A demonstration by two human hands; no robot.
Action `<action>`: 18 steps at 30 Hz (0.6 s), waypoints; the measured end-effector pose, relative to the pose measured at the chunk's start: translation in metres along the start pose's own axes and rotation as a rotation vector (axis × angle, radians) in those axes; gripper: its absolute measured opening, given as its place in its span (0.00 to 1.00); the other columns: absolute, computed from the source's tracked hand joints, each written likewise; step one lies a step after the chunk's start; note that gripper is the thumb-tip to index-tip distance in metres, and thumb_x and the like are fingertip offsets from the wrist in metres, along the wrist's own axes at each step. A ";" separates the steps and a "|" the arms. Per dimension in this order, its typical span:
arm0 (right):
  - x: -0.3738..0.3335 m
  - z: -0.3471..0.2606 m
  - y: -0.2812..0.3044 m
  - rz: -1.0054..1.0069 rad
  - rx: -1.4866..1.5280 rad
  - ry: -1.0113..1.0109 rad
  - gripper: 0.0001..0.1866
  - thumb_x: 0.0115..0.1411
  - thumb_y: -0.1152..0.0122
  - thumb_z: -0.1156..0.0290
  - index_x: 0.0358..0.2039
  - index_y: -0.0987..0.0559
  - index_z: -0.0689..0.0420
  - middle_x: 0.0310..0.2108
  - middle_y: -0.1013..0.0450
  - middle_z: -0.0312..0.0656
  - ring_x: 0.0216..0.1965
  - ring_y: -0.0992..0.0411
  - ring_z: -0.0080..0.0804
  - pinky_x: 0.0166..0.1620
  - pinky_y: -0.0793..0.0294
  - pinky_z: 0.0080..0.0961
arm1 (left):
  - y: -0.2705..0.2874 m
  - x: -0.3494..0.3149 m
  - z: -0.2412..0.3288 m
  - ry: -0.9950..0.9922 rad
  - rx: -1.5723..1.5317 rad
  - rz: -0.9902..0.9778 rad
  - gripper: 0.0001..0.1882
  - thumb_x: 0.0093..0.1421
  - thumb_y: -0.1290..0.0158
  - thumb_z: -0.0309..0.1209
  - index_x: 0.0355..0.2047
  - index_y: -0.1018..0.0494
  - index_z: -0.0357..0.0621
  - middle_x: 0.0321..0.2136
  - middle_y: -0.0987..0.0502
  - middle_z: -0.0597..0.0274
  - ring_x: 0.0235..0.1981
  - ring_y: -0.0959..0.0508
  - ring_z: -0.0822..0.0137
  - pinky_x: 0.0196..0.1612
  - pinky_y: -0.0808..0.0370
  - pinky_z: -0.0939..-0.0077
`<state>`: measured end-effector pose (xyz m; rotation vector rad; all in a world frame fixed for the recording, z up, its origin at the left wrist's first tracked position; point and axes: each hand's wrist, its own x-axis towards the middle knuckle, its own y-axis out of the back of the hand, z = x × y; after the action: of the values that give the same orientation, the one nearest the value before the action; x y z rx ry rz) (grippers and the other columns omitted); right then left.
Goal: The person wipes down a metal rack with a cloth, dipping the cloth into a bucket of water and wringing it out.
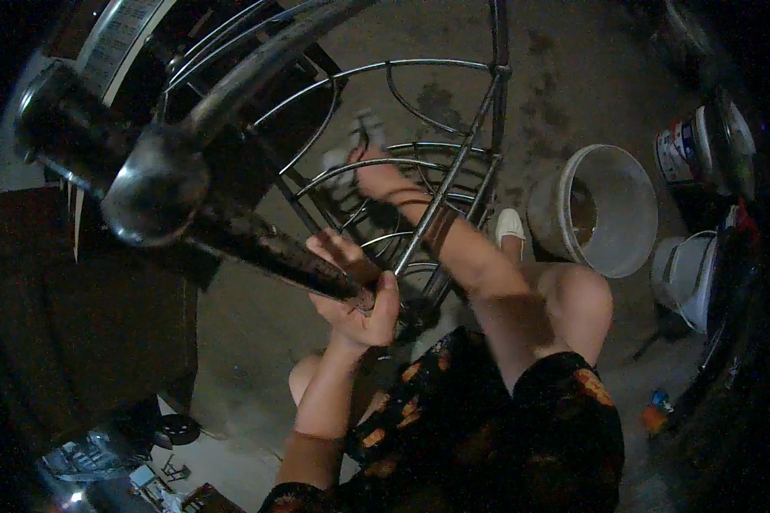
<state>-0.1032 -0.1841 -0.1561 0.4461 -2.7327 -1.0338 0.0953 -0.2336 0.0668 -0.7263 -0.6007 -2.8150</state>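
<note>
A metal tube rack with curved rings and straight bars stands tilted in front of me. A thick dark tube runs from a shiny rounded knob down to my left hand. That hand is closed round the tube's lower end, thumb uppermost. My right arm reaches past the rack's bars, and my right hand is at the far side of the lower rings. Motion blur and the bars obscure its fingers. Beside it are pale, smeared shapes that I cannot make out.
On the right stand a large whitish bucket, a printed pail and a smaller white bucket. A dark brown cabinet-like block is at left. My knees flank the rack's near end. A white shoe rests on the floor.
</note>
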 end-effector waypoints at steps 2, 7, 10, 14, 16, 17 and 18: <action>0.007 -0.030 -0.023 0.039 -0.213 0.224 0.20 0.56 0.54 0.61 0.45 0.32 0.61 0.42 0.32 0.56 0.43 0.33 0.55 0.48 0.35 0.41 | -0.001 0.008 0.007 0.021 -0.005 -0.014 0.22 0.46 0.48 0.26 0.42 0.34 0.27 0.37 0.30 0.51 0.43 0.34 0.59 0.55 0.45 0.64; 0.005 -0.009 0.023 -0.137 -0.273 0.015 0.11 0.55 0.55 0.75 0.39 0.32 0.63 0.42 0.32 0.57 0.31 0.29 0.45 0.33 0.26 0.39 | -0.004 0.025 0.006 -0.135 0.056 0.019 0.14 0.47 0.49 0.26 0.34 0.32 0.30 0.29 0.31 0.58 0.29 0.33 0.66 0.34 0.34 0.73; -0.027 0.058 0.060 0.236 0.463 -0.066 0.14 0.56 0.53 0.73 0.43 0.31 0.59 0.45 0.32 0.51 0.41 0.32 0.43 0.40 0.29 0.37 | -0.009 0.029 0.006 -0.043 0.007 0.014 0.07 0.44 0.47 0.25 0.24 0.30 0.35 0.23 0.29 0.54 0.25 0.31 0.57 0.31 0.33 0.69; -0.057 0.032 0.135 -0.017 -0.623 -0.048 0.15 0.49 0.47 0.69 0.38 0.27 0.59 0.36 0.31 0.50 0.40 0.33 0.47 0.43 0.35 0.37 | 0.001 0.031 0.011 -0.050 0.072 -0.004 0.05 0.42 0.46 0.25 0.20 0.30 0.37 0.20 0.30 0.55 0.23 0.31 0.55 0.30 0.33 0.67; -0.052 0.047 0.122 0.175 -0.427 0.071 0.13 0.48 0.47 0.69 0.36 0.27 0.58 0.34 0.31 0.49 0.38 0.33 0.48 0.41 0.35 0.39 | -0.001 0.021 0.000 -0.098 0.025 -0.019 0.11 0.44 0.47 0.23 0.29 0.35 0.35 0.24 0.31 0.56 0.27 0.31 0.61 0.36 0.32 0.71; -0.047 0.066 0.119 0.296 -0.344 0.112 0.12 0.48 0.47 0.69 0.34 0.27 0.58 0.33 0.31 0.48 0.37 0.33 0.48 0.40 0.35 0.39 | -0.004 0.020 -0.011 -0.190 0.005 -0.058 0.20 0.45 0.47 0.21 0.40 0.39 0.32 0.30 0.31 0.56 0.30 0.32 0.66 0.36 0.32 0.74; -0.039 0.080 0.103 0.384 -0.237 0.177 0.11 0.48 0.47 0.70 0.33 0.27 0.58 0.32 0.31 0.48 0.36 0.33 0.49 0.39 0.36 0.40 | -0.002 0.017 -0.006 -0.146 -0.012 -0.085 0.24 0.46 0.48 0.21 0.44 0.41 0.31 0.33 0.32 0.56 0.33 0.32 0.66 0.40 0.33 0.73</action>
<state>-0.1106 -0.0486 -0.1486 -0.0255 -2.3719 -1.1284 0.0778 -0.2357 0.0699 -0.9361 -0.6526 -2.8629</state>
